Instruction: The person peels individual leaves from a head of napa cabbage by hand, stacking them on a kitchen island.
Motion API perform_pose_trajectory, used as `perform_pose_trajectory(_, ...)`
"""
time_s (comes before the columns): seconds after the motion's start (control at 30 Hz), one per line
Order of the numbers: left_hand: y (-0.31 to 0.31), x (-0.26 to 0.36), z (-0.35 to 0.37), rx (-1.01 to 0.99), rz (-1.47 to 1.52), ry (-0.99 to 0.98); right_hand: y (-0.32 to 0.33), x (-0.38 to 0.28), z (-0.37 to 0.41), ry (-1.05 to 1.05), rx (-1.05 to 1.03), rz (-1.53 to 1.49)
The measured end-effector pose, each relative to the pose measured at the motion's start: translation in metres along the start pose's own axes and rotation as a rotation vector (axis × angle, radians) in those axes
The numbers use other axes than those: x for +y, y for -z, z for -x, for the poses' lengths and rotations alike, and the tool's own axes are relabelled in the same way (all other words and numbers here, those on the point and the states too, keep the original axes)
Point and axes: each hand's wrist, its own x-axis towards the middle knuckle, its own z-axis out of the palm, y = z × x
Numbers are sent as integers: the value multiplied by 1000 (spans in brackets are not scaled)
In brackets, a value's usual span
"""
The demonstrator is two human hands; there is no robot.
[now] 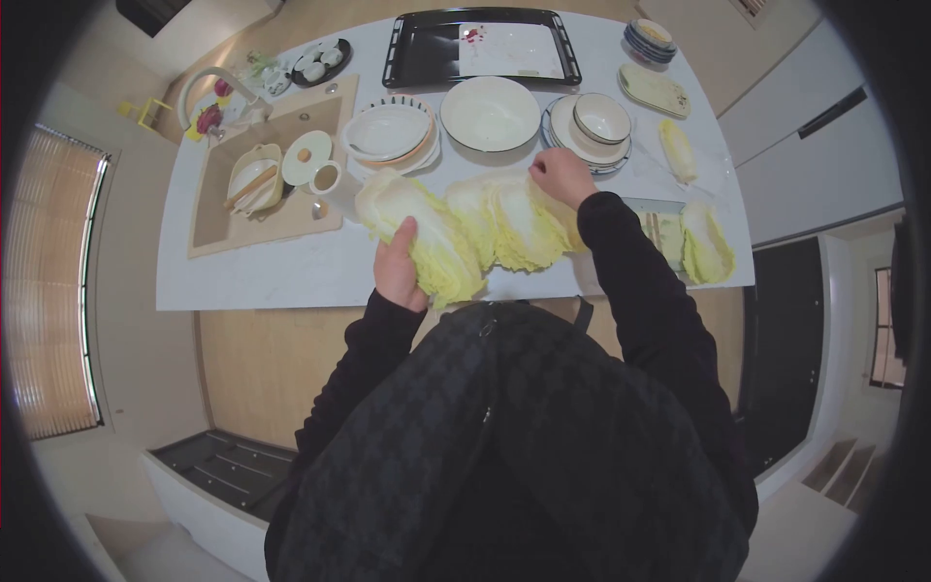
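My left hand (398, 270) grips a pale yellow-green napa cabbage leaf (422, 228), thumb on top and the other fingers hidden beneath. The leaf slants down toward the counter's front edge. Beside it, more napa cabbage leaves (519, 225) lie side by side on the counter. My right hand (564, 177) is closed just above the far right end of these leaves, its fingertips curled together; whatever they may hold is hidden. Close behind that hand stand a white bowl (602, 118) and stacked plates (567, 136).
At the left is a beige sink (218, 218) with a pot inside. A large white bowl (491, 114) and oval dishes (388, 128) stand behind the leaves. The black baking tray (422, 53) lies at the back. More cabbage (706, 242) rests on a board at the right.
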Motion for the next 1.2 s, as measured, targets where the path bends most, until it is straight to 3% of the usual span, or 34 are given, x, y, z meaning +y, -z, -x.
perform_pose_trajectory(0.2, -10, -1, 1, -43, 125, 72, 36, -55, 23, 28, 34, -185)
perform_pose_trajectory(0.37, -6, -2, -3, -53, 134, 88, 62, -64, 43, 54, 109, -329)
perform_pose_trajectory(0.5, -3, -3, -5, -83, 133, 70, 90, -37, 78, -33, 123, -483)
perform_pose_trajectory(0.7, -11, -4, -7, -62, 137, 58, 81, 38, 129, -275, 185, -388)
perform_pose_trajectory(0.77, -17, -5, -6, -88, 118, 57, 60, 73, 139, -331, 12, -242)
perform_pose_trajectory(0.83, -22, -7, -6, -105, 110, 65, 52, 83, 147, -351, -27, -191)
perform_pose_trajectory(1.0, -35, -8, -5, -137, 119, 70, 48, 74, 142, -341, 19, -149)
perform_pose_trajectory(1.2, -52, -11, -3, -185, 101, 33, 60, -9, 132, -82, 191, -397)
